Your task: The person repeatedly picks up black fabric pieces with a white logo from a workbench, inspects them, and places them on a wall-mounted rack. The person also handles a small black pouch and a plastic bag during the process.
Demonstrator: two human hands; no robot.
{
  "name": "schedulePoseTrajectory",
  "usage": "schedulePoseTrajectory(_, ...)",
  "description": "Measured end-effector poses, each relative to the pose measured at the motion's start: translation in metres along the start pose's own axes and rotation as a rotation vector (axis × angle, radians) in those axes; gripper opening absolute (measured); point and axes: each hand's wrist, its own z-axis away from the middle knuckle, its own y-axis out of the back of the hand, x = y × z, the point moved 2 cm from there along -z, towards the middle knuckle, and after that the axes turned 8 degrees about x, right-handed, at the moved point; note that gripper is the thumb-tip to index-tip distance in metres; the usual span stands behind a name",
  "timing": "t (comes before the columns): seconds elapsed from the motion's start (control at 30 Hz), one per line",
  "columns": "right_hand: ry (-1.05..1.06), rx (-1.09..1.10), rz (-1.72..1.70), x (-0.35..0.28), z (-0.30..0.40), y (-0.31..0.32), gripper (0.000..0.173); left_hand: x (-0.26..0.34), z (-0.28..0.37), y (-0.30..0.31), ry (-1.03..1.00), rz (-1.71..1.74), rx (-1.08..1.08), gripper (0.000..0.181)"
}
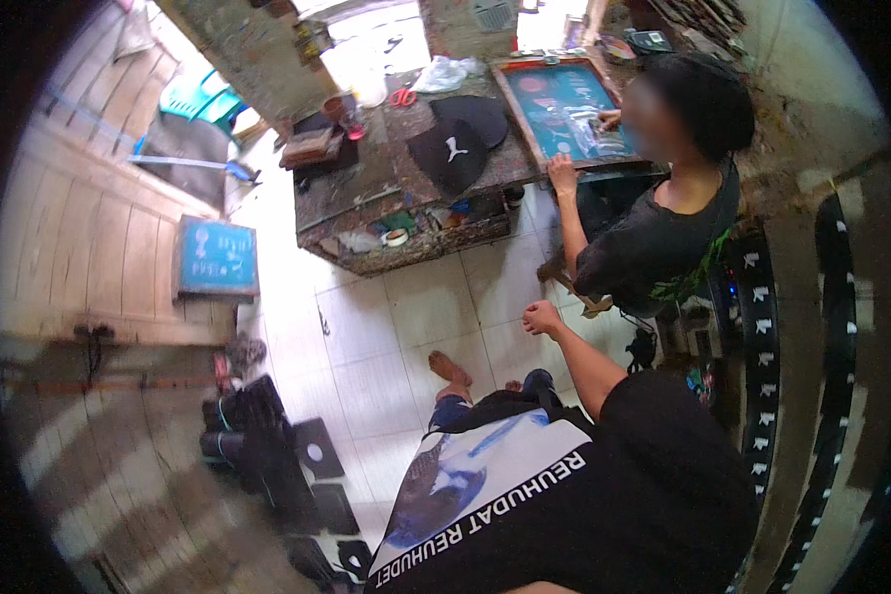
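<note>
My right hand [542,318] hangs over the tiled floor, its fingers loosely curled, and no object shows in it. It is nearest to a wooden stool or bench part [594,303] beside a seated co-worker. My left hand is out of view. Ahead stands a paint-stained worktable [371,182] with black cut pieces on it, one bearing a white leaping-cat print [457,150]. At its right end lies a wood-framed printing screen [523,119] with teal mesh. The co-worker's one hand [562,174] rests on the frame's near edge; the other [609,121] is over the mesh.
Red-handled scissors [402,97], a plastic bag [445,74] and a brown block [312,148] lie on the worktable. A tape roll [396,237] sits on its shelf. Left are a smaller teal screen [217,256] and stacked black pieces [245,438]. Printed black strips [761,356] stand right.
</note>
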Motion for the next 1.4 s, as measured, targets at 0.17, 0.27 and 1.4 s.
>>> schedulePoseTrajectory(0.17, -0.287, 0.102, -0.053, 0.0, 0.001, -0.031, 0.016, 0.098, -0.085, 0.051, -0.036, 0.079, -0.081, 0.033)
schedulePoseTrajectory(0.27, -0.362, 0.152, -0.123, 0.004, -0.006, -0.048, 0.014, 0.171, -0.142, 0.099, 0.074, 0.329, -0.056, 0.035)
schedulePoseTrajectory(1.4, -0.306, 0.922, -0.489, -0.243, -0.215, -0.145, 0.033, 0.556, -0.24, 0.171, -0.148, -0.119, -0.114, 0.031)
